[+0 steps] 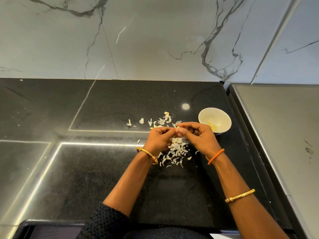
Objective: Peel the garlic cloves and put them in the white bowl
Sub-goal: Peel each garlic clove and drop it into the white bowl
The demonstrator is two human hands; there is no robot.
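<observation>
A garlic clove (177,129) sits pinched between both hands, just above the black speckled table (103,169), with only a pale tip showing past the fingertips. Loose papery skins (176,150) lie scattered beneath and behind the hands. The white bowl (214,120) stands just beyond the right hand, with a few peeled cloves (214,127) inside it. A grey-veined marble wall (155,40) rises behind the table, and a grey metal surface (276,135) borders it on the right. Both forearms reach forward, meeting over the skins. The left hand (159,138) curls its fingers around the clove; the right hand (198,135) pinches it from above with thumb and forefinger.
</observation>
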